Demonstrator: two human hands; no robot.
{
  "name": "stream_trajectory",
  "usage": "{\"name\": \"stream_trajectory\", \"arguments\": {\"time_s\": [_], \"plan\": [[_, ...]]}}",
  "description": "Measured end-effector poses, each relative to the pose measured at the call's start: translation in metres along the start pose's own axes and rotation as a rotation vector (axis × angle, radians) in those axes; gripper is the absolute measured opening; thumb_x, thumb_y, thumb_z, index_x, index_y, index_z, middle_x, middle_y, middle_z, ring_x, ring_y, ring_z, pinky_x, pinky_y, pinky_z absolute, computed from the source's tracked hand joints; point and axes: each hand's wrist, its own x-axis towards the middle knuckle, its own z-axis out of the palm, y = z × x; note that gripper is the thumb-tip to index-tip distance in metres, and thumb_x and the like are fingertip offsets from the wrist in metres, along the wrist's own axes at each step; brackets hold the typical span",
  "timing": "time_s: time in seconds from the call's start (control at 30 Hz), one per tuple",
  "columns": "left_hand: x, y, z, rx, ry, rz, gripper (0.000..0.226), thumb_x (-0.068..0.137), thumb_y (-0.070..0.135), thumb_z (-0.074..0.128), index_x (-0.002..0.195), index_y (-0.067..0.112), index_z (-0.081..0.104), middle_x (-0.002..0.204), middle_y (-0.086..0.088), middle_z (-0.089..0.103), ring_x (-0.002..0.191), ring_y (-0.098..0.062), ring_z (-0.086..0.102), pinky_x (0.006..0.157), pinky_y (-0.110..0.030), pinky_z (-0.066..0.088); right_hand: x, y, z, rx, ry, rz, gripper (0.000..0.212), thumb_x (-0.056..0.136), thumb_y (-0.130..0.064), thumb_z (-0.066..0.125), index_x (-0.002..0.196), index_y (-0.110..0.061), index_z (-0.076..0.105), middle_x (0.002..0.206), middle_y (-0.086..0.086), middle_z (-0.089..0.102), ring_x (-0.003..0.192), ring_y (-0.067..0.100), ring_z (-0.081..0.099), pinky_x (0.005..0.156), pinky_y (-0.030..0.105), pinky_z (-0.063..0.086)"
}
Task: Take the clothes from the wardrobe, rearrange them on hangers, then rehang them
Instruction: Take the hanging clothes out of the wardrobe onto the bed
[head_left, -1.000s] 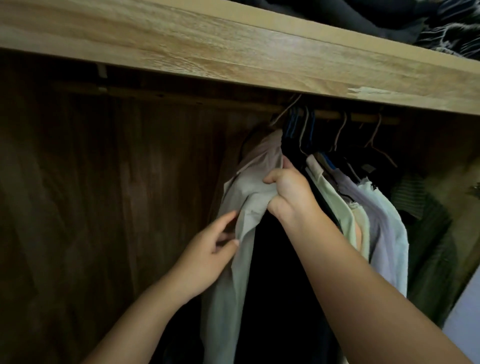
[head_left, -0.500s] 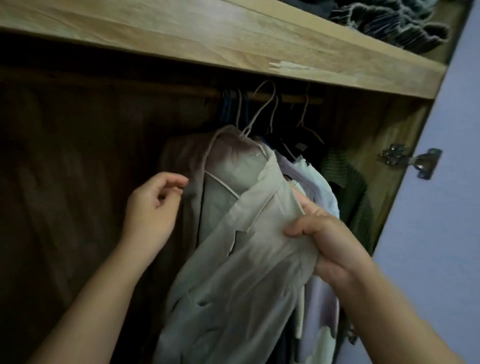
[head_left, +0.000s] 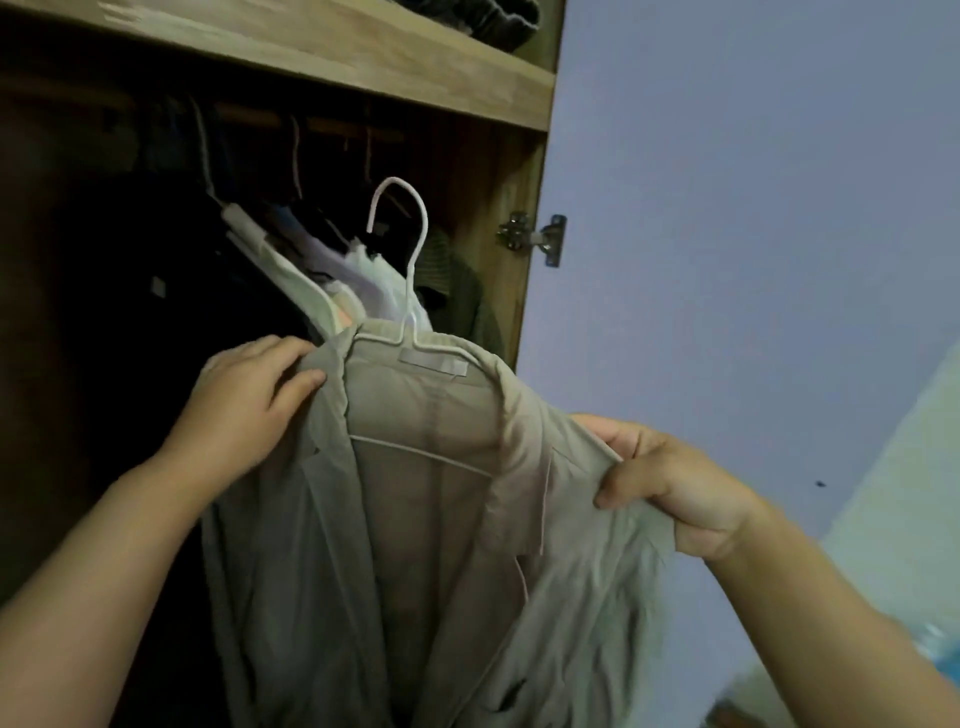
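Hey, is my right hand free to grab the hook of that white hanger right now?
Probably not yet. The right hand is gripping the beige shirt at its shoulder. The white hanger has its hook standing bare above the collar, so letting go would likely clear the way.

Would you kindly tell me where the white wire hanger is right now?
In the head view the white wire hanger sits centre frame, off the rail, inside the beige collared shirt held between the left hand and right hand, before the open wardrobe.
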Motion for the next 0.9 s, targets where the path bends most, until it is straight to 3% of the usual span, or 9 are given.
{"name": "stream_trajectory", "arguments": {"time_s": [0.07, 0.23, 0.37, 0.43, 0.57, 0.7, 0.77, 0.83, 0.9], "plan": [[-0.007, 0.027, 0.013, -0.083, 0.006, 0.014, 0.009, 0.086, 0.014, 0.063, 0.082, 0.006, 0.063, 0.078, -0.010, 0.062, 0.077, -0.031, 0.059, 0.066, -0.033, 0.038, -0.038, -0.002, -0.014, -0.039, 0.052, 0.026, 0.063, 0.061, 0.016, 0.039, 0.109, -0.012, 0.069, 0.098, 0.014, 0.070, 0.088, 0.026, 0.068, 0.078, 0.038, 0.055], [-0.034, 0.108, 0.048, -0.179, 0.107, 0.048, 0.014, 0.084, 0.006, 0.065, 0.071, 0.003, 0.059, 0.064, -0.010, 0.058, 0.061, -0.027, 0.053, 0.060, -0.031, 0.037, -0.132, -0.009, -0.038, -0.457, 0.418, 0.084, 0.042, 0.073, 0.018, 0.046, 0.091, -0.011, 0.071, 0.081, 0.009, 0.068, 0.072, 0.019, 0.065, 0.066, 0.028, 0.052], [-0.056, 0.170, 0.076, -0.222, 0.104, 0.147, 0.014, 0.084, 0.002, 0.064, 0.071, 0.000, 0.059, 0.064, -0.016, 0.060, 0.058, -0.026, 0.051, 0.056, -0.032, 0.035, -0.194, -0.001, -0.051, -0.781, 0.701, 0.126, 0.010, 0.087, -0.007, 0.057, 0.083, -0.006, 0.067, 0.073, 0.005, 0.061, 0.068, 0.013, 0.055, 0.068, 0.029, 0.043], [-0.062, 0.198, 0.092, -0.279, 0.047, 0.189, 0.015, 0.083, 0.004, 0.066, 0.070, -0.001, 0.061, 0.065, -0.016, 0.061, 0.058, -0.028, 0.053, 0.055, -0.035, 0.038, -0.221, 0.008, -0.057, -0.857, 0.826, 0.144, 0.020, 0.087, -0.020, 0.061, 0.076, -0.004, 0.065, 0.066, 0.003, 0.055, 0.063, 0.011, 0.049, 0.064, 0.027, 0.038], [-0.063, 0.247, 0.124, -0.407, -0.075, 0.279, 0.017, 0.077, 0.007, 0.073, 0.068, -0.002, 0.063, 0.061, -0.015, 0.061, 0.056, -0.031, 0.056, 0.055, -0.037, 0.042, -0.271, 0.021, -0.064, -0.969, 1.126, 0.194, 0.035, 0.087, -0.022, 0.063, 0.054, -0.016, 0.053, 0.043, -0.010, 0.040, 0.044, 0.003, 0.036, 0.047, 0.014, 0.031], [-0.060, 0.296, 0.152, -0.602, -0.159, 0.389, 0.015, 0.072, 0.023, 0.063, 0.067, 0.009, 0.065, 0.059, 0.001, 0.060, 0.057, -0.013, 0.052, 0.056, -0.027, 0.033, -0.320, 0.032, -0.061, -0.989, 1.369, 0.240, 0.035, 0.088, -0.024, 0.062, 0.054, -0.020, 0.053, 0.047, -0.009, 0.040, 0.043, 0.004, 0.034, 0.047, 0.017, 0.030], [-0.058, 0.322, 0.164, -0.705, -0.228, 0.473, 0.006, 0.072, 0.024, 0.063, 0.071, 0.021, 0.059, 0.080, 0.007, 0.059, 0.068, -0.012, 0.052, 0.056, -0.024, 0.032, -0.344, 0.039, -0.052, -0.986, 1.499, 0.242, 0.035, 0.087, -0.024, 0.062, 0.054, -0.020, 0.053, 0.046, -0.009, 0.040, 0.043, 0.003, 0.034, 0.046, 0.018, 0.028], [-0.057, 0.349, 0.176, -0.794, -0.330, 0.522, 0.015, 0.074, 0.021, 0.071, 0.072, 0.025, 0.056, 0.084, 0.014, 0.057, 0.071, -0.012, 0.052, 0.057, -0.017, 0.033, -0.367, 0.044, -0.039, -0.986, 1.629, 0.235, 0.035, 0.087, -0.022, 0.063, 0.053, -0.019, 0.053, 0.044, -0.009, 0.040, 0.044, 0.002, 0.037, 0.046, 0.017, 0.028], [-0.058, 0.377, 0.187, -0.871, -0.455, 0.558, 0.030, 0.075, 0.010, 0.075, 0.059, 0.027, 0.056, 0.078, 0.019, 0.058, 0.070, -0.011, 0.052, 0.059, -0.010, 0.034, -0.388, 0.050, -0.024, -0.975, 1.752, 0.252, 0.032, 0.086, -0.021, 0.063, 0.056, -0.012, 0.057, 0.049, -0.007, 0.043, 0.048, 0.003, 0.037, 0.048, 0.019, 0.026]]}}
